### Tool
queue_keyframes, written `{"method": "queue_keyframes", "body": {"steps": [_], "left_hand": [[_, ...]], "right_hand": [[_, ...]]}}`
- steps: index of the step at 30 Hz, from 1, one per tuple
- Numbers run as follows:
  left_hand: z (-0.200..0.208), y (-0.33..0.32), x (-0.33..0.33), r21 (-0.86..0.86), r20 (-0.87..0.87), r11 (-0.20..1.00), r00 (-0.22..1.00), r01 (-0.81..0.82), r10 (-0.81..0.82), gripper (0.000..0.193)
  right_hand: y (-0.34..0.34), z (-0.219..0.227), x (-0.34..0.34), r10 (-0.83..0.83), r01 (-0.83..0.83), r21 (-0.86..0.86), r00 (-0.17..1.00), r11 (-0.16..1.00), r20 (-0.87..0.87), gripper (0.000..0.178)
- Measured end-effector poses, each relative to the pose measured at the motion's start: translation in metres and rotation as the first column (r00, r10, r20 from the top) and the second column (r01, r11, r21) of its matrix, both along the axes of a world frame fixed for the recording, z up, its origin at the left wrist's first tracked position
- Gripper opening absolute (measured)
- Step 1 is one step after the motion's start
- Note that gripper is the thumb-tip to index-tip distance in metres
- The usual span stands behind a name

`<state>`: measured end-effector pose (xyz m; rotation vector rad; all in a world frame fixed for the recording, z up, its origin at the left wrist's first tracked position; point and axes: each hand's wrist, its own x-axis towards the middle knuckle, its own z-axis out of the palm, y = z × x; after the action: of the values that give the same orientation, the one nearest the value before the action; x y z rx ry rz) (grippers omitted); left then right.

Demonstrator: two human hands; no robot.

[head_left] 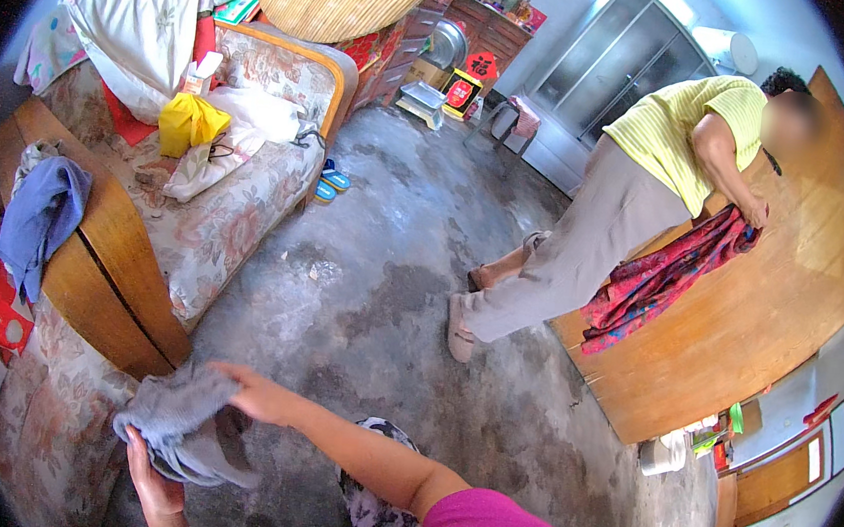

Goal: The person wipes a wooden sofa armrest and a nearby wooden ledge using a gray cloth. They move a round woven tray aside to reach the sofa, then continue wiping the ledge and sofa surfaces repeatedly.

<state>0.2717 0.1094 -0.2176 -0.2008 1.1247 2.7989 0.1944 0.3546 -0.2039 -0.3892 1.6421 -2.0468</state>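
A crumpled grey knitted cloth [185,426], perhaps a garment, hangs between my two hands beside the sofa's wooden armrest. My right hand [260,396] pinches its upper right edge. From below, my left hand [154,486] grips its lower left side, with some fingers hidden behind the fabric. On the armrest lies a blue garment [48,216], apart from both hands. Across the room a person in a yellow striped top [674,135] bends over, holding up a red and blue patterned cloth [677,271].
The floral sofa [255,219] stretches along the left, bearing a yellow bag [191,125], a white plastic bag [243,127] and draped white fabric [142,23]. Blue slippers [330,183] rest on the concrete floor [385,230]. A large wooden panel [736,341] stands behind the person.
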Motion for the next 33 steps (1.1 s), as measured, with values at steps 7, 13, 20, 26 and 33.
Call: {"method": "queue_keyframes", "body": {"steps": [7, 13, 20, 26, 33], "left_hand": [[-0.009, 0.028, -0.019, 0.021, 0.261, 0.981, 0.946, 0.193, -0.192, 0.062], [-0.047, 0.036, -0.025, 0.081, 0.240, 0.970, 0.940, 0.229, -0.242, 0.071], [0.012, 0.054, -0.022, 0.210, 0.233, 0.976, 0.967, 0.057, -0.106, 0.069], [-0.003, 0.025, -0.035, 0.086, 0.281, 0.982, 0.950, -0.167, 0.137, 0.059], [0.009, 0.046, -0.032, 0.208, 0.286, 0.934, 0.931, -0.292, 0.227, 0.069]], "right_hand": [[0.012, -0.020, -0.011, -0.152, 0.252, -0.608, 0.965, 0.753, 0.212, 0.049], [-0.010, -0.007, 0.001, 0.021, 0.043, -0.468, 0.991, 0.883, 0.131, 0.060], [-0.005, -0.018, -0.001, -0.105, 0.273, 0.284, 0.865, 0.919, -0.490, 0.078], [0.000, 0.002, 0.004, 0.007, 0.140, 0.490, 0.958, 0.860, -0.286, 0.100], [-0.018, -0.005, 0.015, -0.006, 0.026, 0.230, 0.996, 0.973, -0.085, 0.119]]}}
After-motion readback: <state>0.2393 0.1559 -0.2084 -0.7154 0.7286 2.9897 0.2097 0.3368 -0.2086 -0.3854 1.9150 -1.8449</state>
